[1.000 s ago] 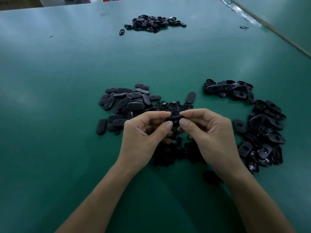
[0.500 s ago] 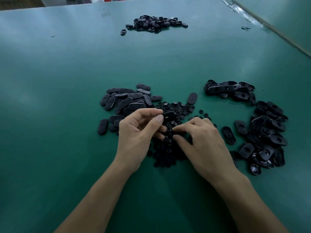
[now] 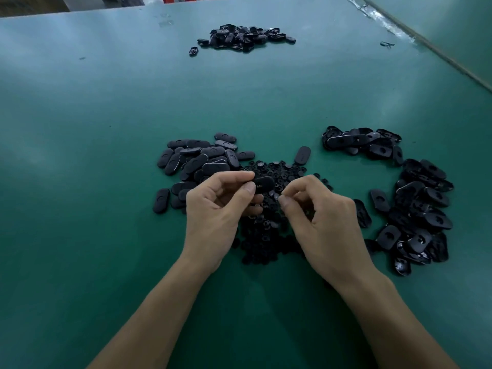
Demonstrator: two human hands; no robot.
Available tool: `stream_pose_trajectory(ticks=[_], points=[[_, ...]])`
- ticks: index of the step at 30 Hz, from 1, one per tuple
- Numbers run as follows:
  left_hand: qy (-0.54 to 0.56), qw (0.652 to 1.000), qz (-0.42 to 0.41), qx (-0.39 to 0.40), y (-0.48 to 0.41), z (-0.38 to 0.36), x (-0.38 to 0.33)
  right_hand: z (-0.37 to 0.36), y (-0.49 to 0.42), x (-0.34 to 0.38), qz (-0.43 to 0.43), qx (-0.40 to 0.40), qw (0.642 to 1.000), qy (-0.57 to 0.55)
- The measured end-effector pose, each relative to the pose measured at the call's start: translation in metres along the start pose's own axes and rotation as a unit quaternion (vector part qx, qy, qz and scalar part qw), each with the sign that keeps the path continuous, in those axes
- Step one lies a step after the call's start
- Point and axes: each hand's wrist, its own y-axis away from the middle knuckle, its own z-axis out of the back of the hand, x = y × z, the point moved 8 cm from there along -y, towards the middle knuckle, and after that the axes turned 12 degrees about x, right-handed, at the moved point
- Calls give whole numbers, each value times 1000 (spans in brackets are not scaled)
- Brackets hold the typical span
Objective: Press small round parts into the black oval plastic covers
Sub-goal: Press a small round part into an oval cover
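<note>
Above a green counter (image 3: 106, 235), the left hand (image 3: 218, 209) pinches a black oval cover (image 3: 264, 183) while the right hand (image 3: 323, 217) pinches a small round part (image 3: 277, 197) just over the parts heap (image 3: 266, 241). The likely next move is lining it up and pressing it home.

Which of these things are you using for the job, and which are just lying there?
For the job: black oval cover in the left hand; small round part pinched by the right hand; heap of round parts; left cover pile; right cover pile.
Just lying about: far pile of covers; small black scrap; clear tape strip.
</note>
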Motion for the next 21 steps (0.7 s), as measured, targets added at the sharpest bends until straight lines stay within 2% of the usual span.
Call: stream_pose_trajectory(ticks=[9,12,21], points=[[-92,995,9,39,2,-10,3,5,2,0,11,-37,993,-112],[-101,994,10,44,3,-12,2,5,1,-4,-13,-43,994,-103],[-120,991,3,55,3,-12,1,8,1,2,5,-44,996,-73]])
